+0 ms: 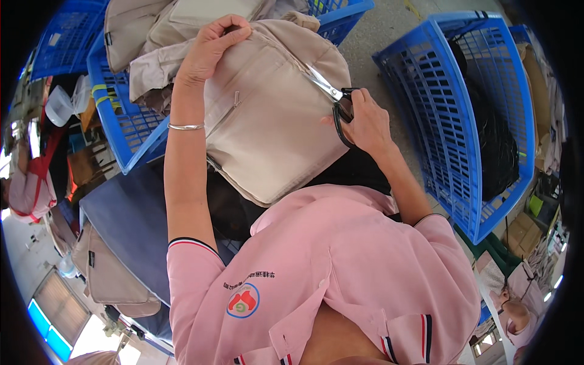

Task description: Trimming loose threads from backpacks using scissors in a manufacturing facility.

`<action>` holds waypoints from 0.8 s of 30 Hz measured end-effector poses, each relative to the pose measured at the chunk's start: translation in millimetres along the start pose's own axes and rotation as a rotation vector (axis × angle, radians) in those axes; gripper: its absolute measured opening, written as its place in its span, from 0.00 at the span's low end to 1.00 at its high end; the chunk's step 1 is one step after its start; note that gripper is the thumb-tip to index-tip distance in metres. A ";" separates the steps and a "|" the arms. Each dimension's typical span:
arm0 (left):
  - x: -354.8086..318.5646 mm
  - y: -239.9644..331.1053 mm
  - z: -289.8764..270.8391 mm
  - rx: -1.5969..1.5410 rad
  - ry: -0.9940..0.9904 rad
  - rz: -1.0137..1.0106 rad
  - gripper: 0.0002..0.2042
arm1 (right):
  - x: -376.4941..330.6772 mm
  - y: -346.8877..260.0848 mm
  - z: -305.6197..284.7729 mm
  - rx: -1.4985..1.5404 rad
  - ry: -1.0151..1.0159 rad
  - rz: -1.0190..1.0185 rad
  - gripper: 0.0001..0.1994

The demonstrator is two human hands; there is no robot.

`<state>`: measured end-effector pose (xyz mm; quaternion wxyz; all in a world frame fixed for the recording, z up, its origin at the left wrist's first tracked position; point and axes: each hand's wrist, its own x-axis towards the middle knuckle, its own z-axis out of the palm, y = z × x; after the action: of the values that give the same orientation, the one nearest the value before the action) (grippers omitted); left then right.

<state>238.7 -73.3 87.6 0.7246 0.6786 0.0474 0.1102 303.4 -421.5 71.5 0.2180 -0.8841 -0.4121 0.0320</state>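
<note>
A beige fabric bag (277, 121), perhaps a backpack, lies across my lap with its zipped front facing up. My left hand (214, 47) is closed in a pinch on the bag's far edge. In my right hand (372, 123) is a pair of scissors (326, 87) with black handles, my fingers wrapped round them. The metal blades point up and left over the curved seam near the bag's right side. Whether a thread lies between the blades is too small to tell. A small zip pull (236, 99) shows on the bag's left part.
Beyond my left arm, a blue plastic crate (115, 131) bears more beige bags (131, 30). Another tall blue crate (420, 79) stands at the right with black material inside. A dark blue covered surface (128, 213) is on my left. Other people sit farther off on both sides.
</note>
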 end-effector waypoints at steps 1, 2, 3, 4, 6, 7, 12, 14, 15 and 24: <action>1.0 -1.2 -0.6 -0.013 -0.003 0.006 0.04 | 1.3 0.4 1.8 0.000 0.000 -0.004 0.30; 2.0 -2.5 -1.2 -0.025 -0.006 0.012 0.04 | 2.1 0.6 5.2 0.022 -0.019 0.017 0.30; 2.2 -3.2 -1.1 -0.024 -0.002 0.013 0.04 | 2.8 0.5 8.9 0.044 -0.038 0.038 0.29; 2.7 -4.3 -0.7 -0.021 -0.003 0.018 0.04 | 3.5 0.6 12.7 0.044 -0.039 0.033 0.29; 4.2 -7.1 0.3 -0.018 0.001 0.021 0.04 | 4.5 1.9 20.7 0.058 -0.007 0.044 0.28; 5.0 -8.7 0.7 -0.019 0.020 0.004 0.05 | 5.7 3.9 23.2 0.058 -0.010 0.040 0.28; -3.3 -23.0 6.6 0.200 0.246 0.036 0.08 | 11.8 15.9 37.7 0.183 0.035 0.080 0.27; -16.8 -16.4 32.4 0.901 0.651 0.317 0.11 | 11.1 33.0 45.0 0.204 -0.007 0.155 0.27; -31.7 -16.7 39.4 0.903 0.649 0.318 0.11 | 11.6 36.2 47.0 0.239 -0.051 0.216 0.28; -6.6 -27.9 85.1 1.127 0.126 0.538 0.14 | 8.3 42.0 42.4 0.832 -0.147 0.336 0.16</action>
<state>253.6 -159.0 65.7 0.1982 0.9367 -0.0316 0.2868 328.9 -423.8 16.9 0.5167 -0.7713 -0.2294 0.2924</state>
